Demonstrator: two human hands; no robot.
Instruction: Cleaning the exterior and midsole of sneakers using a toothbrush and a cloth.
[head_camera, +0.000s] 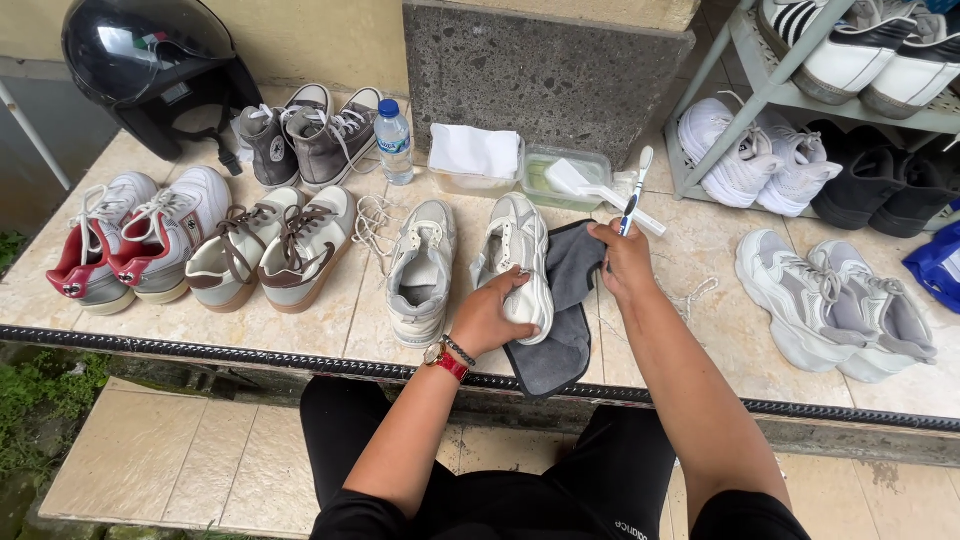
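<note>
Left hand (488, 318) wraps the heel end of the grey-white shoe (517, 262), fingers pressed on it, pinning it to the dark cloth (563, 300) spread on the tiled surface (330, 315). Right hand (625, 262), just right of the shoe, is shut round a toothbrush (634, 196), bristle end up, clear of the shoe.

Step, as judged: shoe steadied for scrubbing, brush not yet on it. Next move calls for turning the bristles down onto the upper while the left hand keeps the shoe from sliding on the cloth.

Left of the shoe: its mate (421, 268), loose laces (372, 222), then further pairs. Beyond the shoe: two tubs (560, 178), one with a scoop; a water bottle (394, 141); a helmet (150, 70) far left. Right of the shoe: white pair (835, 300), rack (770, 95).
</note>
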